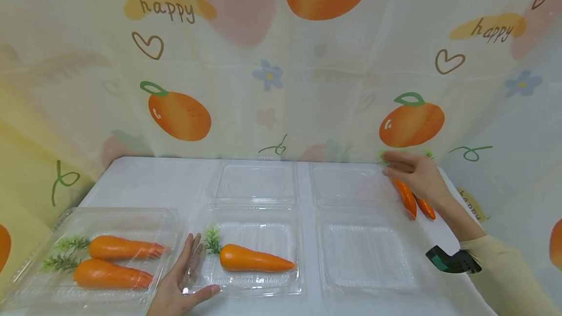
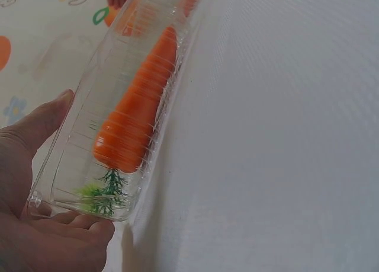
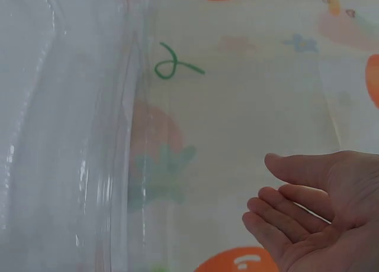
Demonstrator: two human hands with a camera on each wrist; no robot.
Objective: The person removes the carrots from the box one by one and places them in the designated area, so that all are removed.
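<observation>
My left hand (image 1: 177,277) rests against the left end of the middle clear plastic container (image 1: 298,243), fingers straight along its side and thumb at the front corner. The same container (image 2: 83,124) shows in the left wrist view with the thumb and fingertips at its edge. An orange carrot (image 1: 254,259) with a green leafy top lies in it, tip to the right. At the back right my right hand (image 1: 417,174) hovers over carrots (image 1: 406,199), partly hiding them. The right wrist view shows this hand (image 3: 314,207) with loosely bent fingers and nothing in it.
To the left, a clear container (image 1: 164,221) holds two carrots (image 1: 113,273). A further clear container (image 1: 366,284) with its lid (image 1: 347,184) folded back stands right of the middle one. Behind the white table (image 1: 153,179) hangs a printed curtain (image 1: 307,111).
</observation>
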